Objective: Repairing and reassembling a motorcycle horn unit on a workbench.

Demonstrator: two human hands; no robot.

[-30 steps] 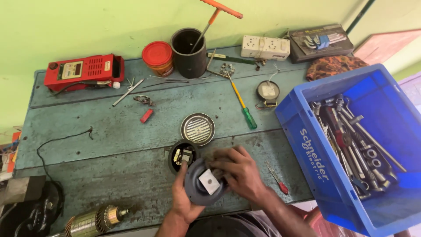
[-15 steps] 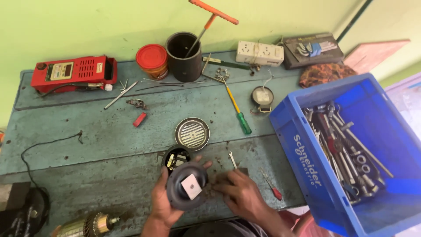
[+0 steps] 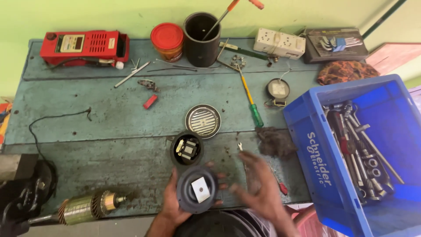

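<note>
Low in the middle of the frame, the left hand point(image 3: 175, 206) cups a round dark-grey plastic disc with a pale square plate at its centre point(image 3: 197, 189), fingers curled around its rim from below and behind. The right hand point(image 3: 258, 188) hovers just right of the disc, blurred, fingers spread open and holding nothing that can be made out. Directly above the disc on the worn blue-green wooden desk point(image 3: 101, 118) sits a small black round housing with metal parts inside point(image 3: 187, 148), and just above that lies a round silver slotted metal cover point(image 3: 202, 121). A screwdriver with a yellow shaft and green handle point(image 3: 251, 98) lies diagonally to the upper right of the cover, near a dark clump of rag point(image 3: 275, 141). At the right edge stands a blue plastic crate full of spanners and sockets point(image 3: 307, 131). A copper-wound motor armature point(image 3: 90, 206) rests at the lower left. Along the top sit a red electrical tester point(image 3: 83, 44), a red-lidded tin point(image 3: 167, 40) and a black cylindrical cup holding a tool point(image 3: 201, 39).
</note>
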